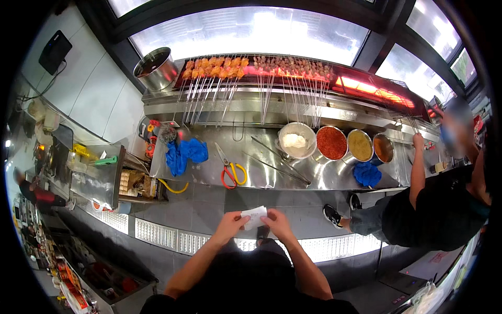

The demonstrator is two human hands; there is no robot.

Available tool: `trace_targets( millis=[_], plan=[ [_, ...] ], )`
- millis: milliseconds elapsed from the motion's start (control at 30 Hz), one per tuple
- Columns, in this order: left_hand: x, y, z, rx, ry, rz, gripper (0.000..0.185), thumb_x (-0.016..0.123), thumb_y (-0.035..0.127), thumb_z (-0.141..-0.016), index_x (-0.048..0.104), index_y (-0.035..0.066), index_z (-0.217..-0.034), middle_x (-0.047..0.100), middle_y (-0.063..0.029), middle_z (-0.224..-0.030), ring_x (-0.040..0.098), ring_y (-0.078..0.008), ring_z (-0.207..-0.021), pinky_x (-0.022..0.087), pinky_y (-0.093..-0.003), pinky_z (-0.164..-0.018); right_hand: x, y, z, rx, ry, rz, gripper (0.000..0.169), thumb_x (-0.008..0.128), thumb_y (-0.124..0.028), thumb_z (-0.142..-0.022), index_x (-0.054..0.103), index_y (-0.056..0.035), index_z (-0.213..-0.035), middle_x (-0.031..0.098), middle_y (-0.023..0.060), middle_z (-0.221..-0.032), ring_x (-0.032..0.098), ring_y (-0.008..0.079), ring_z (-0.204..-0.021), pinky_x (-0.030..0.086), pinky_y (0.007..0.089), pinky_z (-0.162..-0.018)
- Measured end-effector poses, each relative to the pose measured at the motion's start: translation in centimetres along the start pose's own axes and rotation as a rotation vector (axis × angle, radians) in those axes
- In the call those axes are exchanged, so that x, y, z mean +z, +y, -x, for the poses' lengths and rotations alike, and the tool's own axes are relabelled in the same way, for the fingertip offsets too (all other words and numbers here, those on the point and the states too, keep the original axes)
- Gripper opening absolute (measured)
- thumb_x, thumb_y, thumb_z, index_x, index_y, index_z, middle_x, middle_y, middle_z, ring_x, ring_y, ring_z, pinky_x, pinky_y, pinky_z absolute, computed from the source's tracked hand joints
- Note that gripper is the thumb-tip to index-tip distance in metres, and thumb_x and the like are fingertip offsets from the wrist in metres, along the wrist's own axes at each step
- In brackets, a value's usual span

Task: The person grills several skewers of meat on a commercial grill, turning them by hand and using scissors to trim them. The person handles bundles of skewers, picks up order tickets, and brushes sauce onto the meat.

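Between my two hands is a small white paper slip (254, 216) that bears writing. My left hand (230, 224) pinches its left edge, and my right hand (277, 223) pinches its right edge. Both hands are low in front of my body, short of the steel counter (211, 135). Scissors (230, 168) with one red and one yellow handle loop lie on that counter, beside a pair of long metal tongs (284, 165). Orange-coated meat skewers (213, 67) and darker meat skewers (292, 67) rest across the grill (359, 84), which glows red at its right part.
Steel containers hold a white substance (293, 140), red seasoning (331, 142), yellowish powder (359, 145) and orange-brown powder (382, 148). Blue cloths (186, 155) lie at left. A steel pot (153, 68) stands by the grill. At right a co-worker (435, 204) grips skewers over it.
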State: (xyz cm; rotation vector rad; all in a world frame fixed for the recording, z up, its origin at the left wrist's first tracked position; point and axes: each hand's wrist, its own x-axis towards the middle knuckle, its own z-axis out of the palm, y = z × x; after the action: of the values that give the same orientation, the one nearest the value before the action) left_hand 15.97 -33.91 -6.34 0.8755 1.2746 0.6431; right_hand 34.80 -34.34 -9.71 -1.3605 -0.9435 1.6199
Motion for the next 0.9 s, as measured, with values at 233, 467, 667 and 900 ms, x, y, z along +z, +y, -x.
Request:
trace_targets(
  millis=[233,467,667,900],
  plan=[
    [-5.8,-1.7,-5.7,0.122,0.149,-0.433,0.034,0.064,0.014,-0.080,0.056,0.004,-0.111,0.064,-0.0092,-0.092,0.062,-0.0184,-0.077,0.049,-0.0292,-0.068,0.1,4.7,-10.0,-0.049,0.681,0.528,0.021,0.065,-0.015,-0.075,0.063,0.0016,-0.088,0.064,0.0151,-0.075,0.063,0.0269,-0.070,0.048,0.0366,-0.065],
    [-10.1,-0.8,-10.8,0.584,0.094,-1.034,0.049,0.062,0.008,-0.073,0.050,0.011,-0.120,0.056,-0.0137,-0.095,0.057,-0.0319,-0.089,0.049,-0.0415,-0.074,4.7,4.6,-15.4,-0.009,0.750,0.801,0.023,0.065,-0.019,-0.073,0.063,-0.0012,-0.088,0.065,0.0203,-0.082,0.063,0.0386,-0.077,0.049,0.0463,-0.071],
    [-11.7,-2.1,-16.9,0.774,0.005,-1.213,0.040,0.057,0.014,-0.077,0.053,0.012,-0.116,0.056,-0.0146,-0.092,0.058,-0.0322,-0.087,0.050,-0.0431,-0.069,6.8,3.8,-15.3,-0.029,0.780,0.900,0.027,0.067,-0.018,-0.071,0.061,-0.0003,-0.090,0.064,0.0216,-0.082,0.062,0.0400,-0.078,0.049,0.0478,-0.072],
    [-11.8,0.8,-19.2,0.926,-0.244,-1.479,0.019,0.058,0.021,-0.076,0.060,0.008,-0.089,0.061,-0.0102,-0.082,0.062,-0.0275,-0.076,0.050,-0.0399,-0.066,7.6,4.8,-15.5,0.097,0.842,0.820,0.025,0.070,-0.019,-0.069,0.063,-0.0006,-0.085,0.064,0.0212,-0.081,0.062,0.0388,-0.078,0.049,0.0453,-0.071]
  ],
)
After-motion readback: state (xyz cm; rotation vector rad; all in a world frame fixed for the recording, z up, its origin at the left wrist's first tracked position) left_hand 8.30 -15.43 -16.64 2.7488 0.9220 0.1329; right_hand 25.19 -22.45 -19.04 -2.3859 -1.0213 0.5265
